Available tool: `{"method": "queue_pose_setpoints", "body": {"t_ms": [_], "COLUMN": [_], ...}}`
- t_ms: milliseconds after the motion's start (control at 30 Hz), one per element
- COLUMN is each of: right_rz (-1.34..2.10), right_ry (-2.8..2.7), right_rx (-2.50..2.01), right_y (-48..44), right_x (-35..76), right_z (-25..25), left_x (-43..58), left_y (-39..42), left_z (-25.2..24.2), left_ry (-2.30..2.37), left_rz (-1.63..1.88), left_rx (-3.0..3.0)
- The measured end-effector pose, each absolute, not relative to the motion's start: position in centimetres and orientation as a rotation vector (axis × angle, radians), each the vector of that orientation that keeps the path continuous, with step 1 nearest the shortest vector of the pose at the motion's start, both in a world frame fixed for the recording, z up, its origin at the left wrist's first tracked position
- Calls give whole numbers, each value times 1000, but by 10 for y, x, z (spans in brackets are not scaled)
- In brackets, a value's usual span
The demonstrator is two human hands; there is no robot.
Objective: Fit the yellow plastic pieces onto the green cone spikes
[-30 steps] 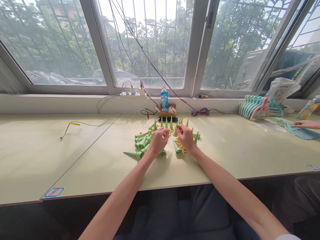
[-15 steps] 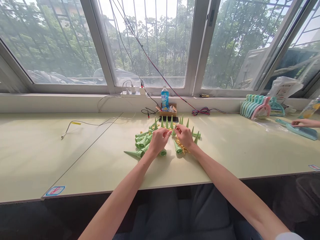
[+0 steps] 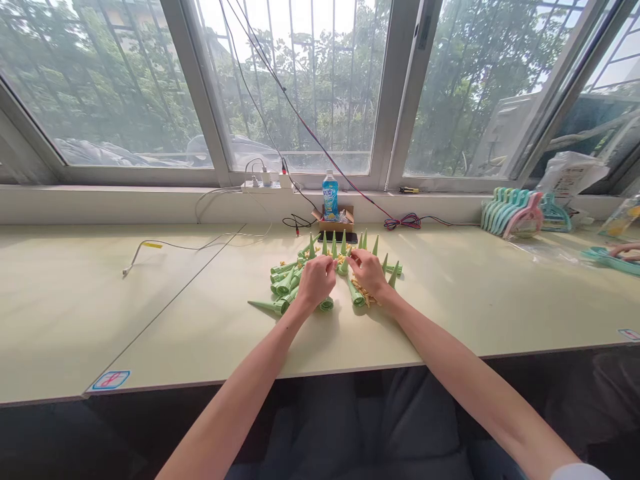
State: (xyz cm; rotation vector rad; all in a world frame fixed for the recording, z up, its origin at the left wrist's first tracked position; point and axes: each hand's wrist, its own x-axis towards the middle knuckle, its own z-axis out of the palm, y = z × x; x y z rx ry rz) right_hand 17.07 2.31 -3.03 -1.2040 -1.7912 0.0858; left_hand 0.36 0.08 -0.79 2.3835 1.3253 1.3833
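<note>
My right hand (image 3: 367, 272) has its thumb and fingers closed round a green plastic spike (image 3: 343, 268), whose wide end points down toward the table. Just to the left, my left hand (image 3: 318, 281) is closed with the fingertips pinched; whatever is in them is too small or hidden to make out. Several green hollow spikes (image 3: 285, 283) lie piled beside the left hand. Another spike (image 3: 357, 293) lies under the right wrist, by a heap of small yellow pieces (image 3: 369, 297). Behind both hands, a row of green spikes (image 3: 375, 246) stands upright on their wide ends.
At the back, a blue-labelled bottle (image 3: 330, 195) stands in a small cardboard box (image 3: 336, 225), with a dark phone (image 3: 330, 237) before it. Coiled wires (image 3: 407, 221) lie by the sill. Pastel hangers (image 3: 513, 213) stand at right, near another person's hand (image 3: 625, 248) on a teal hanger (image 3: 610, 259).
My left hand has drawn slightly away from my right hand. The spike in my right hand is tilted a little differently. At far right, the other person's hand and teal hanger have shifted right.
</note>
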Motion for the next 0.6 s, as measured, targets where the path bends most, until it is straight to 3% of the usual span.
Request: {"method": "queue_pose_setpoints", "body": {"t_ms": [600], "right_rz": [35], "right_ry": [-1803], "right_rx": [-1302], "right_y": [14], "right_x": [166], "right_z": [-26], "left_x": [4], "left_y": [0], "left_z": [-6], "left_ry": [1350], "left_rz": [1345], "left_rx": [2352]}}
